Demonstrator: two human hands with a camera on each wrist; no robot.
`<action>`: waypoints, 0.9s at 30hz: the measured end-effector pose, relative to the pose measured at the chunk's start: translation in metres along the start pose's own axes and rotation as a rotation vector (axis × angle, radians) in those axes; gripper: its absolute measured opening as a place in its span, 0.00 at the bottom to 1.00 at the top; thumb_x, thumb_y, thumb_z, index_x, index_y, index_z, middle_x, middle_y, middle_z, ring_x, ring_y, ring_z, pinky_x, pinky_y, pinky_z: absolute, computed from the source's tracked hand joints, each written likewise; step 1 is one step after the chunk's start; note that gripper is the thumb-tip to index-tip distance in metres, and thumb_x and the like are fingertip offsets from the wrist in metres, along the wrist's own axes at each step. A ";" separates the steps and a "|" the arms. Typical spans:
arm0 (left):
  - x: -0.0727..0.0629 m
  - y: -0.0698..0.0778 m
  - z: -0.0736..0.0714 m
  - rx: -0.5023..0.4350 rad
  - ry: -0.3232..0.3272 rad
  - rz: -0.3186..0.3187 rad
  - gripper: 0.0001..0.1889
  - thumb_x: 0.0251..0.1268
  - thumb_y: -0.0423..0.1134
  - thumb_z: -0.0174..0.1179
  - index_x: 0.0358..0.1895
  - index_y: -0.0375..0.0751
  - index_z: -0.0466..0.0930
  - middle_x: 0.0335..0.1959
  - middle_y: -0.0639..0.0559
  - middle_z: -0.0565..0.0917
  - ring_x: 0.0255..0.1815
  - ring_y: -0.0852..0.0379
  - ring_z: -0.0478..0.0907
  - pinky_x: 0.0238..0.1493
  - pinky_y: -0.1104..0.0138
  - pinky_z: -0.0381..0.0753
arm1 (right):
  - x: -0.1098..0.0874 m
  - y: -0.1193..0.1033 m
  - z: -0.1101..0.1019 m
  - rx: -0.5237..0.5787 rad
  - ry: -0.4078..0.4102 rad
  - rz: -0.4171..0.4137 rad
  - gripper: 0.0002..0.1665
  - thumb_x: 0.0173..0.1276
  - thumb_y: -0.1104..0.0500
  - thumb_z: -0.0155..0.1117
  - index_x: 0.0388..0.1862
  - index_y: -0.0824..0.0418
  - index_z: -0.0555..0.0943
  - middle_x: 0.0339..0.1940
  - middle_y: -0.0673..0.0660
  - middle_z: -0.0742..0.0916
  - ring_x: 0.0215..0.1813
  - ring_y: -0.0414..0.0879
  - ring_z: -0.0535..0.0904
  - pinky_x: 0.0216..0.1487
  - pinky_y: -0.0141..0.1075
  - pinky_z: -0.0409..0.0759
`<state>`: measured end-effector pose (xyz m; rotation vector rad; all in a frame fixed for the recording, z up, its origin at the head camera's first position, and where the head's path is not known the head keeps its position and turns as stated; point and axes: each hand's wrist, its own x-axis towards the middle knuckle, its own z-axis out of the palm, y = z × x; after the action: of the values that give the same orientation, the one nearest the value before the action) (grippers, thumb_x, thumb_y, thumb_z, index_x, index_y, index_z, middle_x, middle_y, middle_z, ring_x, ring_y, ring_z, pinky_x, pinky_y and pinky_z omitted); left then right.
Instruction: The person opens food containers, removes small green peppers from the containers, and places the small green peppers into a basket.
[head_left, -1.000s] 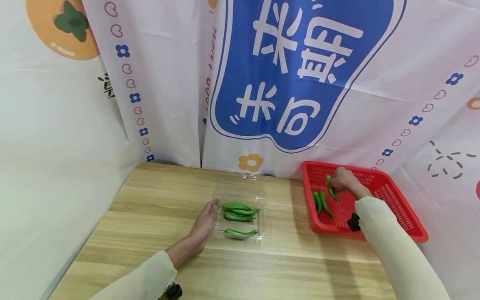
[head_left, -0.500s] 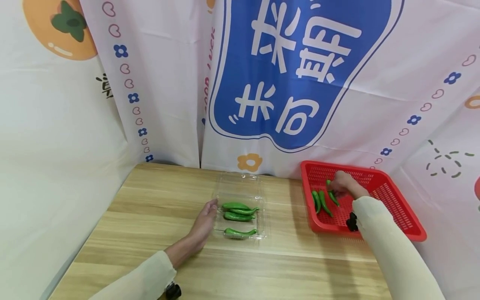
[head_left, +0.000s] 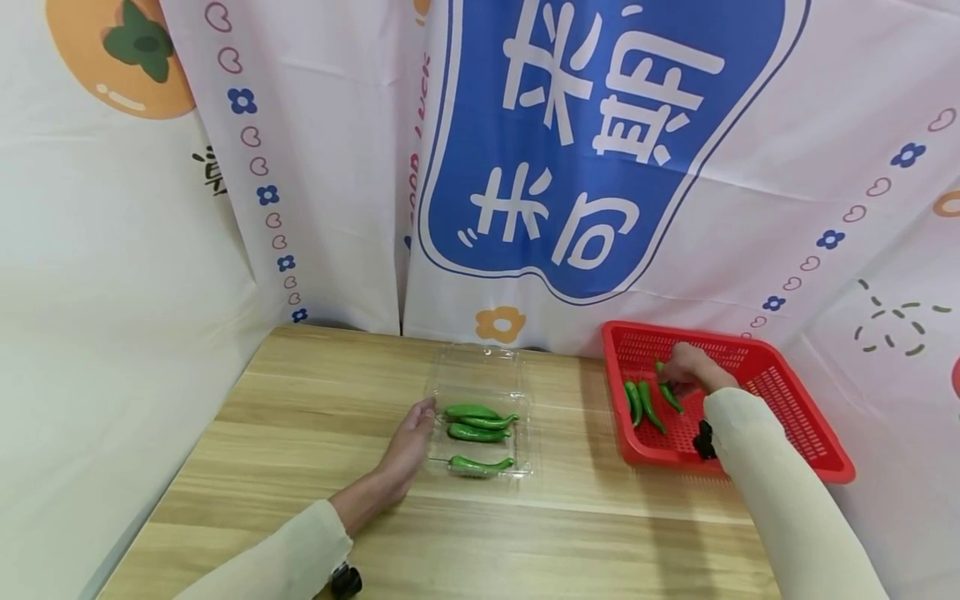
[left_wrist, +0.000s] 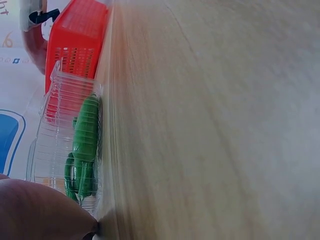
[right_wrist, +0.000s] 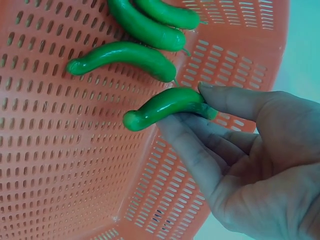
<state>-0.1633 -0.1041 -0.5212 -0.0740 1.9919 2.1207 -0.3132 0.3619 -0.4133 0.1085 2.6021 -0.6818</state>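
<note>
My right hand (head_left: 688,367) reaches into the red basket (head_left: 813,467). In the right wrist view, its thumb and fingers pinch a green chili pepper (right_wrist: 162,107), held close over the slotted basket floor. Three other chili peppers lie beside it, the nearest a curved pepper (right_wrist: 122,56). My left hand (head_left: 405,446) rests on the table at the left side of a clear plastic box (head_left: 480,450), fingers straight and fingertips right at its edge. Several green chili peppers (head_left: 480,435) lie inside this box, and its hinged lid (head_left: 480,367) stands back, raised away from me.
The wooden table (head_left: 300,400) runs back to a printed cloth (head_left: 345,208) hanging behind it. More white cloth (head_left: 112,333) closes off the left side. The basket stands at the table's right back corner, its walls higher than the box.
My right hand stays in the basket, shifting slightly toward me. The pepper seen beside its fingers has slid a little toward me and right. My left hand and the box have not moved.
</note>
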 end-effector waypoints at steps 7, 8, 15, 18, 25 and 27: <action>0.000 0.000 0.000 0.000 0.000 0.000 0.29 0.90 0.43 0.35 0.85 0.35 0.47 0.87 0.33 0.48 0.87 0.32 0.42 0.84 0.37 0.41 | 0.002 0.001 0.000 -0.020 -0.035 0.029 0.08 0.74 0.66 0.62 0.36 0.70 0.76 0.26 0.61 0.84 0.26 0.49 0.86 0.34 0.43 0.92; 0.000 0.001 0.000 0.001 -0.002 0.000 0.29 0.90 0.43 0.35 0.85 0.36 0.47 0.87 0.33 0.48 0.87 0.32 0.42 0.84 0.37 0.41 | 0.002 0.001 0.000 -0.020 -0.041 0.028 0.07 0.75 0.67 0.62 0.37 0.70 0.75 0.26 0.61 0.84 0.26 0.49 0.86 0.34 0.43 0.92; -0.001 0.001 -0.001 -0.002 -0.014 -0.001 0.30 0.91 0.44 0.34 0.86 0.36 0.46 0.87 0.33 0.47 0.87 0.32 0.41 0.85 0.37 0.40 | 0.003 -0.002 0.003 -0.049 -0.072 0.030 0.08 0.73 0.68 0.60 0.32 0.68 0.76 0.21 0.56 0.81 0.23 0.44 0.82 0.31 0.40 0.91; -0.001 0.002 -0.001 -0.008 -0.015 0.004 0.30 0.91 0.44 0.34 0.85 0.35 0.46 0.87 0.33 0.47 0.87 0.32 0.41 0.85 0.38 0.40 | 0.004 -0.003 0.005 -0.050 -0.077 0.030 0.10 0.74 0.68 0.60 0.29 0.65 0.75 0.19 0.54 0.79 0.21 0.43 0.81 0.30 0.40 0.90; -0.003 0.003 -0.001 -0.006 -0.017 0.001 0.30 0.90 0.43 0.35 0.86 0.36 0.46 0.87 0.34 0.46 0.87 0.32 0.41 0.84 0.37 0.40 | 0.005 -0.004 0.006 -0.046 -0.079 0.038 0.09 0.72 0.69 0.60 0.31 0.65 0.72 0.20 0.55 0.78 0.21 0.43 0.80 0.31 0.40 0.90; -0.003 0.003 -0.001 -0.005 -0.018 0.000 0.30 0.90 0.44 0.35 0.86 0.36 0.46 0.87 0.34 0.46 0.87 0.32 0.41 0.84 0.37 0.40 | 0.005 -0.004 0.005 -0.043 -0.079 0.040 0.06 0.71 0.69 0.60 0.33 0.68 0.74 0.23 0.59 0.82 0.22 0.45 0.82 0.32 0.42 0.91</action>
<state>-0.1614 -0.1058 -0.5178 -0.0557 1.9769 2.1186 -0.3163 0.3554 -0.4179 0.1178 2.5303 -0.6035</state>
